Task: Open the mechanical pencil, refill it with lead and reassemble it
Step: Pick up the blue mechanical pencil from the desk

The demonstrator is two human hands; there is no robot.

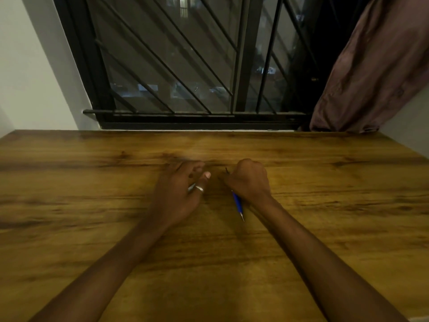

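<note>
My right hand (249, 180) is closed in a fist around a blue mechanical pencil (237, 202). The pencil's metal tip points toward me and its thin dark back end sticks out past my knuckles. My left hand (183, 189) rests on the wooden table (92, 182) just left of the right one. Its fingers are curled and a small silvery piece (191, 187) shows between the thumb and fingers; I cannot tell what that piece is. A ring sits on the thumb. No loose lead is visible.
The table's far edge meets a wall with a barred dark window (185, 66). A brown curtain (371, 66) hangs at the back right, its hem touching the table's far corner.
</note>
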